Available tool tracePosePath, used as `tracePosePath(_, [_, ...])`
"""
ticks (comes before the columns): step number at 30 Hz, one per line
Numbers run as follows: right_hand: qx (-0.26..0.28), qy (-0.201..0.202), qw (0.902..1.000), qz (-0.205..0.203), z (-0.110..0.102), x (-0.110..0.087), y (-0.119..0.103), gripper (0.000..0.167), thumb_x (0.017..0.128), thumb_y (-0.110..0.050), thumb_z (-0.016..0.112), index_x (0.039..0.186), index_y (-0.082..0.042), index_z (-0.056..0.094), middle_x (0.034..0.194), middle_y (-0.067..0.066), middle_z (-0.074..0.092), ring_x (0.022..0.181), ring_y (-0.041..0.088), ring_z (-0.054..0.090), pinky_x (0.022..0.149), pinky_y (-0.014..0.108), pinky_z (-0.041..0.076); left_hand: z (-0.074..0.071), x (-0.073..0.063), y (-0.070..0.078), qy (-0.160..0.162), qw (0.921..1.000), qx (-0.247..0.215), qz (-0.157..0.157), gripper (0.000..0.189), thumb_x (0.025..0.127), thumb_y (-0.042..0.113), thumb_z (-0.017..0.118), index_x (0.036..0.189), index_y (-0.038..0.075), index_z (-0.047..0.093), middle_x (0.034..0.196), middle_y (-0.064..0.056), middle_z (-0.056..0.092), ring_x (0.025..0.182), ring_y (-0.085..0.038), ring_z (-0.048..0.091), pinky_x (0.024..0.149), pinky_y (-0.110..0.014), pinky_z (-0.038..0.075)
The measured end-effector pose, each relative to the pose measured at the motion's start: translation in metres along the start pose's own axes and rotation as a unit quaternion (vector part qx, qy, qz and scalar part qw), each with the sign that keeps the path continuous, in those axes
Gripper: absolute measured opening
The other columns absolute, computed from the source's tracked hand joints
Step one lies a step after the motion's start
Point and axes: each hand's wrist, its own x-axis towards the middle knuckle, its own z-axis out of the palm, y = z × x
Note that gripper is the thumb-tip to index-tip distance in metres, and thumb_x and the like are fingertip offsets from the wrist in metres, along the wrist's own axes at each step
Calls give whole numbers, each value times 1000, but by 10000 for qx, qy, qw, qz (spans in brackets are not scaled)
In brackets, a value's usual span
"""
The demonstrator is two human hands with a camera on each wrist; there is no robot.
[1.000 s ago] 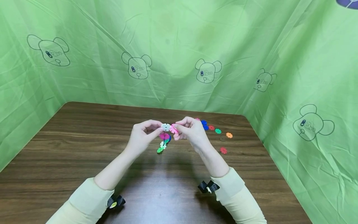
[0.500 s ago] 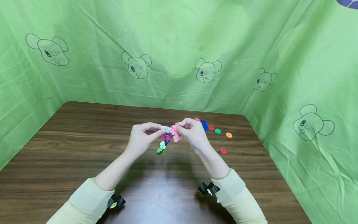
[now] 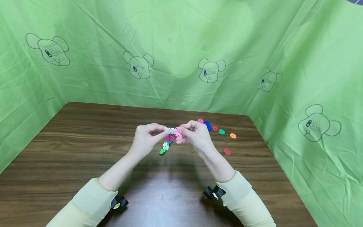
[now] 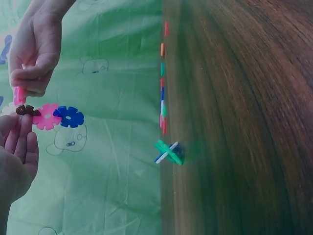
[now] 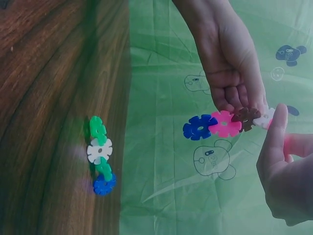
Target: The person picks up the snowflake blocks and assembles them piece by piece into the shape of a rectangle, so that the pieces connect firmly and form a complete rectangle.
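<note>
My left hand (image 3: 146,138) pinches a white notched flower-shaped disc (image 3: 170,130) between thumb and fingers, above the table. From it hangs a joined row: a brown disc (image 5: 247,120), a pink disc (image 5: 225,123) and a blue disc (image 5: 199,127). My right hand (image 3: 197,135) pinches another pink disc (image 3: 178,131), its edge right at the white disc's right edge. How far the two are slotted together I cannot tell. Below the hands, a second chain of green, white and blue discs (image 5: 100,151) lies on the table.
Loose flower discs lie on the table's right side, among them a red disc (image 3: 227,151), an orange disc (image 3: 233,136), a green disc (image 3: 221,131) and blue discs (image 3: 208,125). A green curtain (image 3: 175,88) surrounds the wooden table (image 3: 93,132).
Both hands stay together with the discs, shifting only slightly. The hanging row has swung a little beneath the left hand. Loose discs have not moved.
</note>
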Motion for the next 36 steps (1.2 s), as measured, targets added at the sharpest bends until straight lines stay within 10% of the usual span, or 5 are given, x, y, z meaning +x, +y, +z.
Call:
tracePosePath(15, [74, 28, 9997, 210, -5, -2, 0, 6, 88, 4, 61, 89, 8, 58, 72, 13, 64, 52, 19, 65, 58, 35, 57, 4, 1, 1, -236, 9986, 148, 446, 4, 80, 2, 73, 82, -1, 73, 81, -10, 71, 74, -17, 67, 67, -25, 55])
tracePosePath(23, [26, 97, 9996, 275, -5, -3, 1, 11, 88, 3, 61, 94, 12, 58, 73, 12, 64, 53, 17, 65, 58, 33, 57, 7, 4, -36, -132, 9958, 198, 880, 6, 81, 19, 75, 82, 14, 75, 81, 4, 71, 75, -9, 67, 67, -23, 54])
tracePosePath(36, [163, -96, 9998, -74, -15, -6, -6, 5, 89, -1, 62, 92, 2, 59, 74, 9, 67, 53, 16, 65, 58, 31, 57, 6, 5, -28, -14, 9996, -289, -6, 12, 80, 8, 74, 91, 4, 72, 85, -11, 73, 73, -22, 70, 67, -24, 55])
